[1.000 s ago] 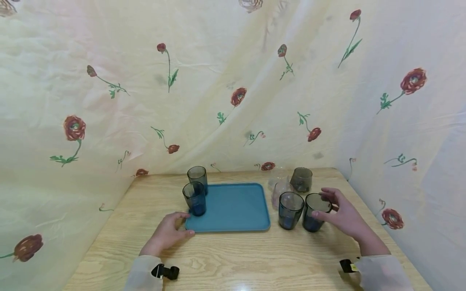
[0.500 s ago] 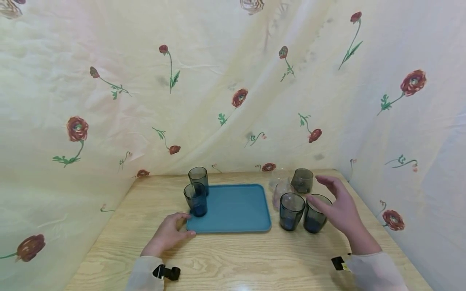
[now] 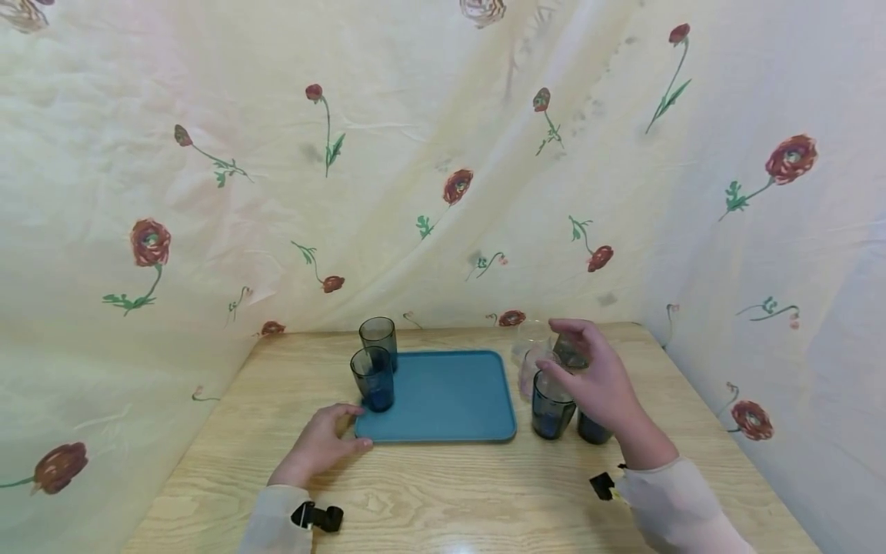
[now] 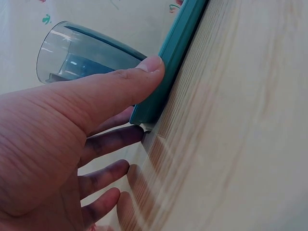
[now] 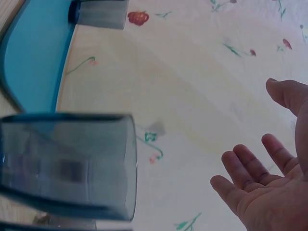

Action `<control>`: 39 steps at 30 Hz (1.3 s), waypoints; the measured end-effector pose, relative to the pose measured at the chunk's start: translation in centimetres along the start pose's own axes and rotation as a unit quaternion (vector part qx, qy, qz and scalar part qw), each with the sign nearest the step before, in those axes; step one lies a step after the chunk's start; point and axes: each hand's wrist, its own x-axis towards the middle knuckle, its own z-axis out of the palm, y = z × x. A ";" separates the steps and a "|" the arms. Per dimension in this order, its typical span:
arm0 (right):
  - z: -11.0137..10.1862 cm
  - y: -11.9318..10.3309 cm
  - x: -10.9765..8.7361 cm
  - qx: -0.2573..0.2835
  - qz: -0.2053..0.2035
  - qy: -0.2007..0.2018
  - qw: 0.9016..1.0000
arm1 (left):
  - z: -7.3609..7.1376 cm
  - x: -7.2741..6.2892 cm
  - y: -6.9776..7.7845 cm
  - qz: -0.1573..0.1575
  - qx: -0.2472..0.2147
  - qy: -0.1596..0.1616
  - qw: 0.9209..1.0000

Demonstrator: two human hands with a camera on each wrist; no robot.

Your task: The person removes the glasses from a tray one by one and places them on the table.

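Note:
In the head view, my left hand (image 3: 321,442) touches the front left corner of a blue tray (image 3: 443,400), with the thumb on its front edge. The left wrist view shows the thumb on the tray's rim (image 4: 166,72) and the other fingers spread. Two dark glass tumblers stand at the tray's left end: a nearer tumbler (image 3: 374,388) and a farther tumbler (image 3: 381,332). My right hand (image 3: 598,377), holding nothing, is over the glasses right of the tray. Below it are a dark tumbler (image 3: 551,419) and another dark tumbler (image 3: 594,431), partly hidden.
Behind those tumblers stand a clear glass (image 3: 529,337), a pinkish clear glass (image 3: 527,377) and a rounded smoky glass (image 3: 569,354), partly covered by the right hand. A flowered cloth (image 3: 388,192) hangs around the wooden table (image 3: 429,492) at the back and sides.
My right hand has let go of the rightmost dark tumbler, risen and moved left over the other glasses. The left hand and the tray have kept their places.

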 end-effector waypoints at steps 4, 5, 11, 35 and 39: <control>1.2 -1.0 0.5 0.025 0.013 -0.022 0.999 | 0.0 0.0 0.1 -0.002 -0.004 0.000 1.000; 1.6 -1.2 0.6 0.033 0.018 -0.029 0.999 | 0.0 0.0 0.1 -0.001 -0.003 0.001 1.000; 3.7 -2.2 1.5 0.067 0.008 -0.063 0.996 | -0.1 -0.2 0.4 -0.002 -0.009 -0.003 1.000; 11.7 -2.6 4.2 0.104 0.004 -0.135 0.985 | -0.2 -0.1 0.7 -0.003 -0.001 -0.001 1.000; 13.1 -2.5 4.6 0.113 0.022 -0.153 0.982 | -0.2 -0.2 0.7 -0.008 -0.001 -0.001 1.000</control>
